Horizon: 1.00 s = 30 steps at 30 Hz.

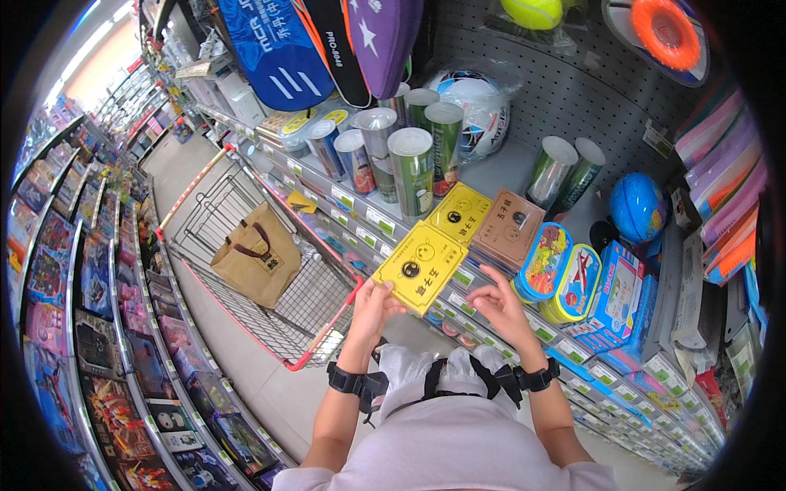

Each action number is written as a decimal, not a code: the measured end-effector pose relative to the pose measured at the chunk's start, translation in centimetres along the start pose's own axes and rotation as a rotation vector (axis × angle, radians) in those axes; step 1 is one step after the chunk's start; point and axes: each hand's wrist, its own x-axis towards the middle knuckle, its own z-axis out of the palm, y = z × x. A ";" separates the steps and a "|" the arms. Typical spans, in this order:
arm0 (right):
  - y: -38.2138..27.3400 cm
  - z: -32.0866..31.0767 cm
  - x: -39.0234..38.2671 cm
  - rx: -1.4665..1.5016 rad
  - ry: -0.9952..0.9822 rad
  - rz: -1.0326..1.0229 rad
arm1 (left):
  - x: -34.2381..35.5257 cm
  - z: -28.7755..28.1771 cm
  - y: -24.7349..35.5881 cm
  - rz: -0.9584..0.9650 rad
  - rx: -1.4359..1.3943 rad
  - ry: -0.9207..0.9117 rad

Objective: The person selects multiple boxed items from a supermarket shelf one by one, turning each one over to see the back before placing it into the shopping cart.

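My left hand (377, 313) grips the lower left corner of a flat yellow game box (420, 268), thumb on top, tilted toward me in front of the shelf. Nothing is in my right hand (501, 309); its fingers are spread, just right of that box. A second yellow box (455, 214) of the same look lies on the shelf just behind the held one. Right beside it are brown boxes (508, 229) with a similar printed design. Two colourful oval tins (542, 262), one blue and one yellow, stand near my right hand.
A wire shopping cart (246, 319) with a tan tote bag (256, 255) stands at my left in the aisle. Clear-lidded tubes (410, 172), a wrapped ball (475, 110) and a small globe (639, 206) line the shelf (524, 164). Toy shelves (115, 344) border the far left.
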 end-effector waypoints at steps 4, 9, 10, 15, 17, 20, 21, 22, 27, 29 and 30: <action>-0.2 0.8 0.0 0.059 0.017 -0.060 | -1.6 -1.2 0.1 0.032 0.033 -0.072; -0.2 2.1 0.0 -0.024 0.019 -0.046 | -3.1 -2.3 0.2 0.042 0.251 -0.134; 0.4 2.2 -0.1 -0.016 0.058 -0.061 | -3.2 -1.9 0.3 0.034 0.268 -0.193; 0.7 2.3 -0.8 0.048 0.161 -0.064 | -3.3 -0.5 0.4 0.010 0.329 -0.152; 0.9 2.5 -0.8 0.055 0.154 -0.058 | -3.8 -0.4 0.8 -0.002 0.326 -0.164; 0.8 2.9 -0.5 0.056 0.165 -0.060 | -4.5 0.0 1.2 0.048 0.350 -0.168; 0.8 3.0 -0.4 0.051 0.169 -0.072 | -4.7 0.1 1.3 0.048 0.349 -0.169; 0.8 2.9 -0.4 0.051 0.166 -0.072 | -4.8 0.1 1.4 0.047 0.348 -0.173; 0.4 2.4 -0.5 0.068 0.091 -0.085 | -4.7 -0.3 1.3 0.064 0.305 -0.204; -0.2 2.7 -0.4 0.067 0.109 -0.083 | -4.7 -0.5 1.3 0.086 0.249 -0.206; -0.2 2.6 -0.4 0.085 0.091 -0.083 | -4.7 -0.4 1.4 0.086 0.261 -0.171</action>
